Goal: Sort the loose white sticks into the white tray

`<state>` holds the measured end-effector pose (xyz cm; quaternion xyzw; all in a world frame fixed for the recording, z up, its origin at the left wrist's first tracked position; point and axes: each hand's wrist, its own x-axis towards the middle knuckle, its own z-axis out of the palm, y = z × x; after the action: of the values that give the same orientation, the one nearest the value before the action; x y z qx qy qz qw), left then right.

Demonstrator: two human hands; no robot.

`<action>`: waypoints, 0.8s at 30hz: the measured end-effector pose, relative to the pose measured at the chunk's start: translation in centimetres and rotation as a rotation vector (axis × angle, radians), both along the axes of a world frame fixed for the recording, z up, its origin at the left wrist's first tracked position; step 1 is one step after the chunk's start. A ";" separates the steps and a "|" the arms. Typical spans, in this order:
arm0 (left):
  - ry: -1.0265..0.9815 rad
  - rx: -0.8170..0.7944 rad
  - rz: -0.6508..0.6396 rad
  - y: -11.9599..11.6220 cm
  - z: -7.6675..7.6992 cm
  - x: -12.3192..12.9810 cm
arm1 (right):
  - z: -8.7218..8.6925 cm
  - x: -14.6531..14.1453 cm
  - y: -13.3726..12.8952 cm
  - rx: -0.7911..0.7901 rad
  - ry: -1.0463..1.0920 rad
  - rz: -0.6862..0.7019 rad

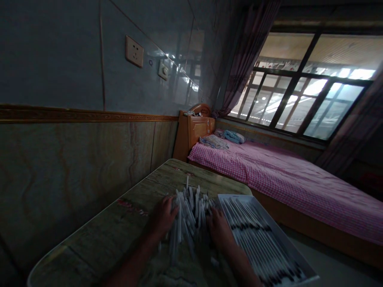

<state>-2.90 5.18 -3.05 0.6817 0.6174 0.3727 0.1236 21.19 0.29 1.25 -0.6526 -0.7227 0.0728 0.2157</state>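
A loose pile of thin whitish sticks, like pen tubes (187, 215), lies on the green marble-patterned table (119, 227). My left hand (164, 215) touches the pile's left side, its fingers curved and blurred. At the right side of the pile, between it and a white tray, is my right hand (218, 227), fingers spread against the sticks. The white tray (287, 235) holds rows of similar slim sticks with dark ends. Whether either hand grips single sticks is too dim to tell.
A bed with a pink checked cover (269, 171) stands beyond the table, with a wooden headboard (197, 129) at its left end. The tiled wall (89, 159) runs along the table's left side. A window (296, 87) is at the back right.
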 end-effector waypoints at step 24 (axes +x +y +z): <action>0.163 -0.010 -0.228 -2.7 2.5 0.9 | 2.9 -2.0 6.7 -0.139 0.054 0.018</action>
<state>-2.05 2.51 -0.59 0.7747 0.5458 0.2966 0.1180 19.18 6.98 4.20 -0.6574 -0.7156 0.1421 0.1886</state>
